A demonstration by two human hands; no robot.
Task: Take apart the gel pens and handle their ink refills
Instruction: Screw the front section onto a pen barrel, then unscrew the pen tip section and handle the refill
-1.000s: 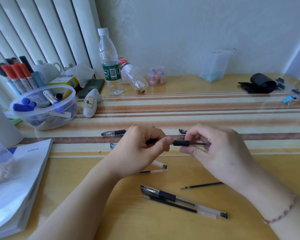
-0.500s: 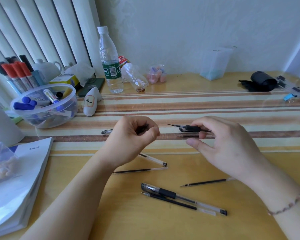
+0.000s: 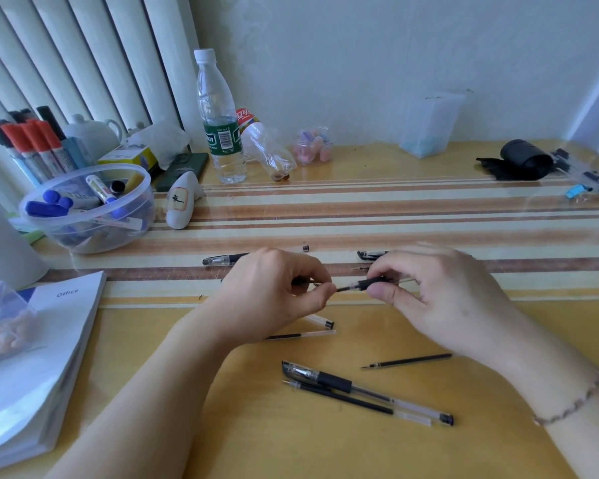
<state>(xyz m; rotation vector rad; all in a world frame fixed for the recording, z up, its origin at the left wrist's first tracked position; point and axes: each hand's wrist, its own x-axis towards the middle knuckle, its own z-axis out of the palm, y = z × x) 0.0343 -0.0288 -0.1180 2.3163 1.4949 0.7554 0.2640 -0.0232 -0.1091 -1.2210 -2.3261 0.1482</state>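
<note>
While both hands meet over the middle of a striped wooden table (image 3: 429, 202), the head camera looks down on them from above. The right hand (image 3: 443, 299) pinches a gel pen barrel (image 3: 370, 283) by its black rubber grip, thumb below and fingers curled over the top. A thin refill end (image 3: 341, 289) pokes out of the barrel toward the left hand (image 3: 277, 292), whose thumb and forefinger pinch close at that end; whether they actually grip it is hard to make out, because the contact point is small and blurred. The rest of the barrel is hidden behind the right hand's fingers.

Nearer the viewer lie a whole capped gel pen (image 3: 363, 388) with a clear body and black grip, a loose refill (image 3: 357, 401) touching it, and another loose refill (image 3: 407, 360) apart to the right. A clear barrel piece (image 3: 322, 321) and a further refill (image 3: 301, 335) are partly covered by the left wrist. Beyond the hands, a capped pen (image 3: 222, 260) and a black cap (image 3: 370, 254) are partly hidden.

At far left, a clear tub of markers (image 3: 90, 205) stands beside a water bottle (image 3: 218, 119).
</note>
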